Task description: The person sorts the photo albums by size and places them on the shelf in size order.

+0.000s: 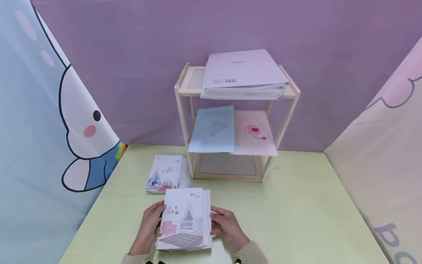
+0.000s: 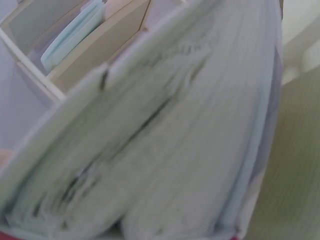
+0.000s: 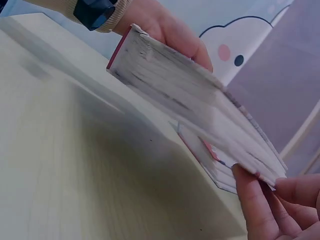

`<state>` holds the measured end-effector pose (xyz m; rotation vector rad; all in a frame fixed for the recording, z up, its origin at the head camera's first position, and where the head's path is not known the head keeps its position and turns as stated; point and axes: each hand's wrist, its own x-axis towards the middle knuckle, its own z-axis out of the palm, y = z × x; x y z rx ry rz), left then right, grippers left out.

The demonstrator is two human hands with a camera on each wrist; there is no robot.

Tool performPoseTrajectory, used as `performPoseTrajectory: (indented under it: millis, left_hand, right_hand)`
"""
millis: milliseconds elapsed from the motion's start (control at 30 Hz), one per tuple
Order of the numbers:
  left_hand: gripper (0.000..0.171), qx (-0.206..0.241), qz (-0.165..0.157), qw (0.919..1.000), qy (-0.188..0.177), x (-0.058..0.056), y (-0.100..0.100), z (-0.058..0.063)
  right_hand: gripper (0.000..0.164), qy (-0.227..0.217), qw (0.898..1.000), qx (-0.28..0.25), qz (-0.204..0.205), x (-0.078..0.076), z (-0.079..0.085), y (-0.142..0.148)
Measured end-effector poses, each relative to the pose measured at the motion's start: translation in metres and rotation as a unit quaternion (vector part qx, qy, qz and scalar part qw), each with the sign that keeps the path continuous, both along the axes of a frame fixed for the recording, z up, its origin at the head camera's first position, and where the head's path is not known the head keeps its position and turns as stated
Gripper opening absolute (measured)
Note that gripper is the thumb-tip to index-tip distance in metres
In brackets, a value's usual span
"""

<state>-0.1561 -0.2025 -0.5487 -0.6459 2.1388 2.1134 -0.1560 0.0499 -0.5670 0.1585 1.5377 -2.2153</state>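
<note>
A thick book (image 1: 182, 220) with a drawn tent, a pink armchair and a checked rug on its white cover is held near the table's front. My left hand (image 1: 150, 225) grips its left side, and my right hand (image 1: 227, 225) pinches its right side between thumb and fingers. In the right wrist view the book (image 3: 180, 95) is lifted off the tabletop, its page block showing. Its page edges (image 2: 150, 130) fill much of the left wrist view. Just behind lies a second book (image 1: 165, 174) with a blue tent on the cover.
A wooden shelf rack (image 1: 227, 176) stands at the back of the light green table (image 1: 296, 205). A large white folder (image 1: 244, 69) lies on its top. The middle shelf bears a blue whale folder (image 1: 212, 130) and a pink elephant folder (image 1: 255, 134).
</note>
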Motion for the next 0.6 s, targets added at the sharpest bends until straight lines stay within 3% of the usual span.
performPoseTrajectory:
  millis: [400, 600]
  left_hand:
    - [0.038, 0.020, -0.005, 0.9998, 0.006, -0.008, 0.021, 0.002]
    - [0.037, 0.025, -0.010, 0.9996, 0.010, -0.012, 0.028, 0.004]
  right_hand:
    - [0.049, -0.010, 1.000, -0.017, -0.012, -0.001, -0.005, 0.018]
    - [0.049, -0.010, 1.000, -0.001, -0.017, -0.004, -0.003, 0.025]
